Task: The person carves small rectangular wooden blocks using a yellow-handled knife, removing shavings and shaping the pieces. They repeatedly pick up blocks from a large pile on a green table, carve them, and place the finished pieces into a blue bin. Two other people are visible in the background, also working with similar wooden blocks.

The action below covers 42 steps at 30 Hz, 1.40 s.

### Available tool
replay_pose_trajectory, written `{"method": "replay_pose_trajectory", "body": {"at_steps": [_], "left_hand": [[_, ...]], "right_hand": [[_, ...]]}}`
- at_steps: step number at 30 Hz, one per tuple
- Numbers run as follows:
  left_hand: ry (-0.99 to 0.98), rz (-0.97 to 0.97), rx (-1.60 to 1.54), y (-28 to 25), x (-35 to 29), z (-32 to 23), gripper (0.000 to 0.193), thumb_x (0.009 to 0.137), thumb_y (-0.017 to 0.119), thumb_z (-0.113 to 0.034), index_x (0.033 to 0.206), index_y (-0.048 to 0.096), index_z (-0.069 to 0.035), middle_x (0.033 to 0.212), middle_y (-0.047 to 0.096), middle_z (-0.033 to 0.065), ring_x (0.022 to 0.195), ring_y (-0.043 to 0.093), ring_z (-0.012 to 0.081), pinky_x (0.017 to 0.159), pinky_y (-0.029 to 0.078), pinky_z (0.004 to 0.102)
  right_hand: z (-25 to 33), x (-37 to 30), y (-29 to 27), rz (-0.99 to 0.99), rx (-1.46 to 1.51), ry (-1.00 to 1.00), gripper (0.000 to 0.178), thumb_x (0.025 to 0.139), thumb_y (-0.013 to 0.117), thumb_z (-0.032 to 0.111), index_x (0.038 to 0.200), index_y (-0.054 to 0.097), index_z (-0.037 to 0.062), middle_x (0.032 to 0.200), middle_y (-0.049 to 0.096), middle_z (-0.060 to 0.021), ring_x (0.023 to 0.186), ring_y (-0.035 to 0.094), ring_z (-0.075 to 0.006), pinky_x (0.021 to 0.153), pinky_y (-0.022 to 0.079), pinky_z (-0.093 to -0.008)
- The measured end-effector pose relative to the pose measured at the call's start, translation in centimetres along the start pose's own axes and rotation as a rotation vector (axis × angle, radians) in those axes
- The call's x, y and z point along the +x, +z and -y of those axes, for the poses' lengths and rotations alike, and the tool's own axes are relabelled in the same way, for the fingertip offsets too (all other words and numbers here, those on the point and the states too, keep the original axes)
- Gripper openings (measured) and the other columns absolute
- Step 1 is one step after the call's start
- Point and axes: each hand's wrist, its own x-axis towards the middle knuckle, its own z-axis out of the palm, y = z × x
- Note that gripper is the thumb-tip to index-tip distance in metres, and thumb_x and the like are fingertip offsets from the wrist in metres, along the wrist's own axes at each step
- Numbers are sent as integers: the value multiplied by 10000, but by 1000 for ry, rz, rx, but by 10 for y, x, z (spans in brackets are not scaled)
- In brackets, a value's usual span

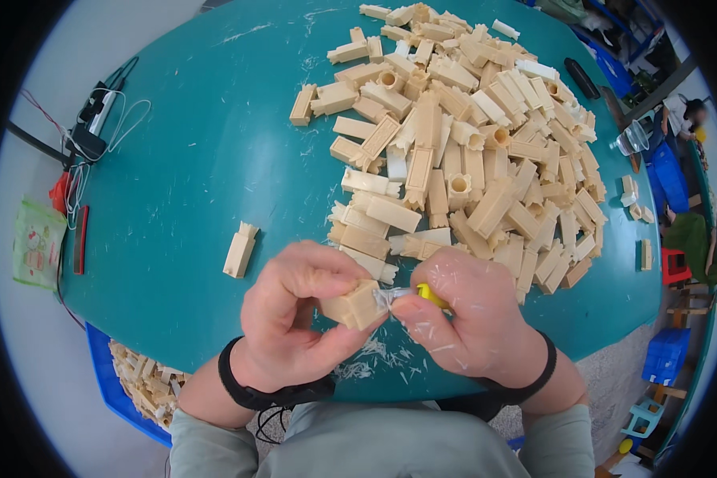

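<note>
Here the left hand (295, 311) had its fingers closed round a cream plastic block (357, 305), holding it up just above the near edge of the teal counter (191, 183), with one end face turned toward the other hand. The right hand (466, 315) was curled tight on a small yellow-handled tool (432, 295), whose tip met the block's right edge, where a thin clear sliver stood off the plastic; the blade itself was too small to make out. Pale shavings (374, 354) lay on the counter directly under both hands. A single cream block (240, 249) lay apart to the left of the hands, toward the counter's middle, and a large heap of similar blocks (470, 151) covered the far right part of the counter, reaching nearly to its right edge. A blue crate of blocks (139, 386) sat below the counter's near left edge, and a tangle of cables (95, 127) rested at the far left edge. To trim well, it seemed wise to keep the block pinned firmly by thumb and forefingers clear of the tool's path, to draw the tip along the edge in shallow strokes away from the holding hand, and to turn the block instead of twisting the wrist.
</note>
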Motion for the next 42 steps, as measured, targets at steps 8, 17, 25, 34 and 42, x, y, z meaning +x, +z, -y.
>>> {"method": "replay_pose_trajectory", "body": {"at_steps": [8,17,25,34,42], "left_hand": [[-67,209,-60,2,4,-1,288,762,664,-76,1009,539,3,980,583,132,847,569,224,768,444,312],[-138,25,-197,-1,7,5,474,688,734,-49,1068,453,-18,1053,448,100,903,486,161,760,414,259],[18,249,200,-15,17,6,398,792,664,-192,1076,430,-40,989,495,112,850,530,155,721,439,266],[-93,152,-293,-5,8,8,344,813,582,-16,1104,400,-4,1041,504,112,926,500,145,817,413,282],[-224,133,-303,-5,6,3,311,844,599,-208,1037,405,-59,927,510,109,792,508,152,692,421,269]], "right_hand": [[-9,-1,-6,-19,93,227,266,860,552,255,740,491,25,620,480,-150,556,489,-331,503,390,-363],[-1,7,-6,26,248,280,244,849,566,228,770,530,0,633,498,-129,563,501,-284,520,401,-331],[0,4,-8,74,188,84,223,814,607,226,763,544,18,617,493,-126,547,501,-291,493,394,-335],[-2,3,-5,77,134,-11,254,786,649,240,722,527,26,591,480,-100,504,487,-269,445,372,-335],[-8,7,-1,40,-23,-90,255,777,662,261,729,535,45,596,498,-69,505,508,-235,426,378,-318]]}}
